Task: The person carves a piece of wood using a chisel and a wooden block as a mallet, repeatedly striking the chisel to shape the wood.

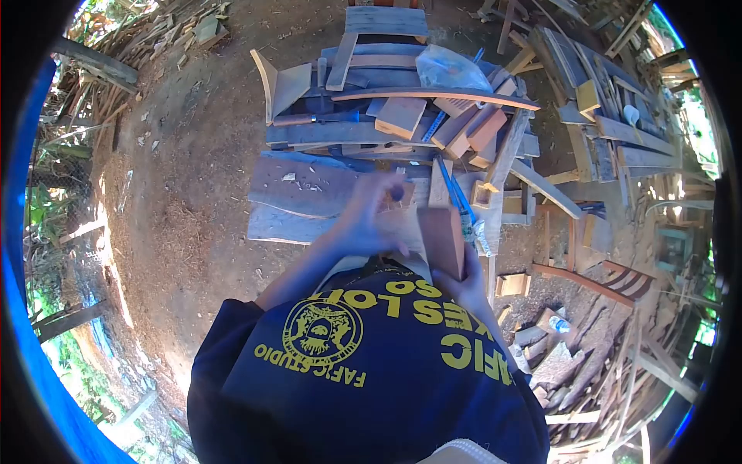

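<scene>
My right hand (462, 288) grips a reddish-brown wooden block (444, 238) near its lower end, close to the front of my shirt. The block stands tilted, with a broad face turned up. My left hand (369, 207) is over the near side of the workbench, thumb and fingers spread apart. By its fingertips is a small dark round thing (397, 192) that I cannot make out. To the left of this hand lies a wide dark plank (297, 185) with shavings on it. Blue-handled pliers or a similar tool (456, 189) lie just beyond the block.
The bench holds several cut wood blocks (400, 116), a long curved strip (437, 95), a chisel-like tool (297, 119) and a clear plastic bag (450, 69). Stacked boards (618, 131) stand to the right. Offcuts (560, 363) and a chair-like frame (595, 282) lie at lower right.
</scene>
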Demonstrator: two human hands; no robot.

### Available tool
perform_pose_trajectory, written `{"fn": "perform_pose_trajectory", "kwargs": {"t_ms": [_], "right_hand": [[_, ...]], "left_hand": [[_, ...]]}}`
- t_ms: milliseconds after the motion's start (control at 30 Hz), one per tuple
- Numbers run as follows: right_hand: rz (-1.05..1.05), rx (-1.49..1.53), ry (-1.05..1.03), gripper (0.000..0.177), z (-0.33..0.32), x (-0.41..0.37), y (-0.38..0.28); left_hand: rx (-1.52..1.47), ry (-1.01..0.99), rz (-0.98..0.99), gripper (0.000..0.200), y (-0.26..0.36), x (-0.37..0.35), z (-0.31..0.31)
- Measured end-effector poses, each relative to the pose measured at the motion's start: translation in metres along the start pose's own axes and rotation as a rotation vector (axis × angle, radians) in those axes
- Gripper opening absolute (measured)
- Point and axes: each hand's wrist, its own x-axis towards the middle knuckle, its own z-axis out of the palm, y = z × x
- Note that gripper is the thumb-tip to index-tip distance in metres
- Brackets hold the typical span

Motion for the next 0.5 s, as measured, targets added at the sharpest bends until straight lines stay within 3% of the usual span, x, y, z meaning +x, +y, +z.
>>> {"fn": "perform_pose_trajectory", "kwargs": {"t_ms": [33, 100, 133, 200, 233, 300, 367, 433, 467, 500], "right_hand": [[-0.013, -0.001, 0.113, 0.064, 0.0, 0.007, -0.004], [-0.074, -0.016, 0.1, 0.066, -0.002, 0.012, -0.027], [-0.238, -0.018, 0.146, 0.067, 0.0, 0.016, -0.036], [-0.544, -0.086, 0.238, 0.071, 0.005, 0.022, -0.042], [-0.544, -0.084, 0.229, 0.071, 0.009, 0.026, -0.042], [-0.848, -0.054, 0.3, 0.07, 0.019, 0.035, -0.034], [-0.842, -0.127, 0.259, 0.078, 0.023, 0.05, -0.01], [-0.153, -0.299, 0.02, 0.072, 0.024, 0.065, -0.003], [-0.324, -0.26, 0.084, 0.067, 0.024, 0.066, 0.0], [-0.332, -0.269, 0.058, 0.067, 0.018, 0.066, 0.002]], "left_hand": [[0.007, 0.001, -0.004, 0.084, -0.019, 0.0, 0.008], [0.116, 0.219, -0.121, 0.082, -0.055, -0.01, 0.027], [0.122, 0.219, -0.136, 0.082, -0.065, -0.011, 0.038], [-0.276, 0.219, -0.224, 0.055, -0.081, -0.002, 0.064], [-0.271, 0.226, -0.229, 0.055, -0.105, -0.006, 0.074], [-0.467, 0.22, -0.52, 0.025, -0.147, -0.017, 0.093], [-0.441, 0.288, -0.439, 0.016, -0.125, -0.004, 0.088], [-0.411, 0.374, -0.356, 0.01, -0.116, 0.002, 0.084], [-0.459, 0.342, -0.401, 0.011, -0.118, 0.002, 0.084], [-0.508, 0.312, -0.443, 0.011, -0.121, 0.001, 0.083]]}}
